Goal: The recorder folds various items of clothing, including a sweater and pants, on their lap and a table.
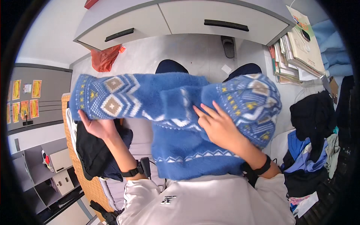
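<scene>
A fuzzy blue knitted sweater (pixel 180 140) with white zigzags, beige diamonds and small yellow motifs lies across my lap. One patterned sleeve (pixel 112 97) stretches out to the left. My left hand (pixel 99 128) holds that sleeve near its end from below, palm up, its fingers hidden by the knit. The other sleeve (pixel 253 104) is folded over and bunched on the right. My right hand (pixel 218 126) rests on the fabric beside this bunched part, fingers spread and pointing away from me. Dark-clad knees (pixel 171 66) show beyond the sweater.
Ahead stands a white drawer unit (pixel 191 19) with black handles. A red plastic bag (pixel 104 59) and a slipper (pixel 228 47) are on the floor. Stacked papers (pixel 295 56) and heaped clothes (pixel 306 152) lie to the right. Dark clothes (pixel 94 149) lie at my left.
</scene>
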{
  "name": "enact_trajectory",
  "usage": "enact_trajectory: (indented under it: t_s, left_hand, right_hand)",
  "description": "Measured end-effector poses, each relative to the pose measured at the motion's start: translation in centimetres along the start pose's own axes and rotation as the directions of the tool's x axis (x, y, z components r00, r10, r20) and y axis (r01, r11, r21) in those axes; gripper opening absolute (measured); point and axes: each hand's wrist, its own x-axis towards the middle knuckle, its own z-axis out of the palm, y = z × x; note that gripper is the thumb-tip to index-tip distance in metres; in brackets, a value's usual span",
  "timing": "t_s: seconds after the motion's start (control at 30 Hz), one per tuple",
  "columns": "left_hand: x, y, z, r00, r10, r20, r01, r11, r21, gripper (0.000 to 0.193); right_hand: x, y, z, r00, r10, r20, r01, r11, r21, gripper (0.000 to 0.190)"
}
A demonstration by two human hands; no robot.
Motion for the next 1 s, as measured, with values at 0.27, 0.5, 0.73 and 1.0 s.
enact_trajectory:
  t_s: [0.27, 0.5, 0.73, 1.0]
  left_hand:
    - [-5.4, -4.7, 1.6, 0.939, -0.172, 0.298, -0.310, -0.048, 0.950, 0.054]
    - [-5.9, -16.3, 11.0, 0.412, -0.831, 0.373, -0.797, -0.130, 0.590, 0.051]
    - [-3.5, -13.4, 11.3, 0.809, -0.481, 0.338, -0.547, -0.406, 0.732, 0.037]
    - [6.6, -12.1, 6.5, 0.738, -0.483, -0.472, 0.221, -0.488, 0.844, 0.101]
  right_hand:
    - [-1.1, -1.0, -1.7, 0.990, 0.143, -0.006, -0.138, 0.963, 0.233, 0.013]
    - [-5.2, -1.5, -6.6, 0.931, 0.313, 0.189, -0.365, 0.814, 0.452, 0.021]
    - [-13.1, 3.1, -11.8, 0.645, 0.764, 0.004, -0.444, 0.370, 0.816, 0.029]
    - [-7.9, 11.8, -12.4, 0.287, 0.923, 0.254, -0.632, -0.017, 0.775, 0.085]
